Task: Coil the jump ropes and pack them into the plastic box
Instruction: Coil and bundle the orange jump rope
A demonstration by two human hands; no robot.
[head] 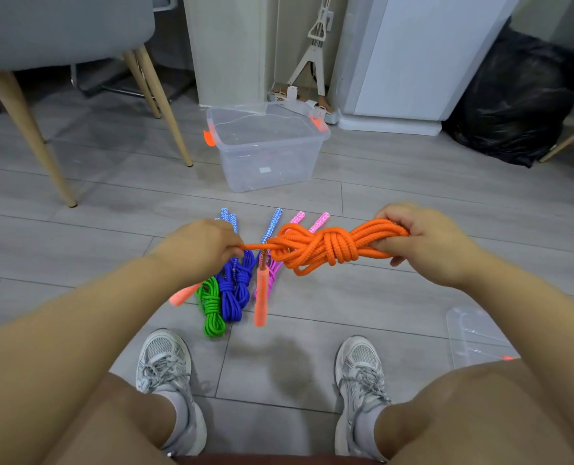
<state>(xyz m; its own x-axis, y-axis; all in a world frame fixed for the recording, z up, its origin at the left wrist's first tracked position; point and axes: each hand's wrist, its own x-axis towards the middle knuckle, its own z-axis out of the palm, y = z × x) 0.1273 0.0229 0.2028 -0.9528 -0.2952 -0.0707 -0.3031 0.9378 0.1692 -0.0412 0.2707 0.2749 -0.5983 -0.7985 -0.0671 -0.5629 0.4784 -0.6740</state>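
1. At 6 o'clock, closest in, two grey sneakers [164, 364] stand on the grey plank floor [77, 196], one below each bare knee.
2. At 4 o'clock a clear lid [473, 330] lies flat on the floor, partly hidden behind the right thigh.
3. Just past the feet toward 12 o'clock, three coiled ropes lie side by side on the floor. They are a green rope [211, 307], a blue rope [233, 292] touching its 3 o'clock side, and then a pink rope [272, 270]. Their patterned handles point toward 12 o'clock.
4. The left hand [205, 250] is curled and pinches a single taut strand of the orange rope [325, 246].
5. The right hand [423, 243] is closed around the 3 o'clock end of the bundle, with the fingers wrapped over the loops.
6. The orange rope hangs in the air between the hands as a level bundle, with turns wound round its middle. One orange handle [261, 297] dangles straight down from it.
7. At 12 o'clock, well apart from the hands, the plastic box [265, 146] stands open on the floor, with an orange latch at each end.
8. Farthest off, a grey chair [61, 35] stands at 10 o'clock and a black bag [520, 95] at 2 o'clock.
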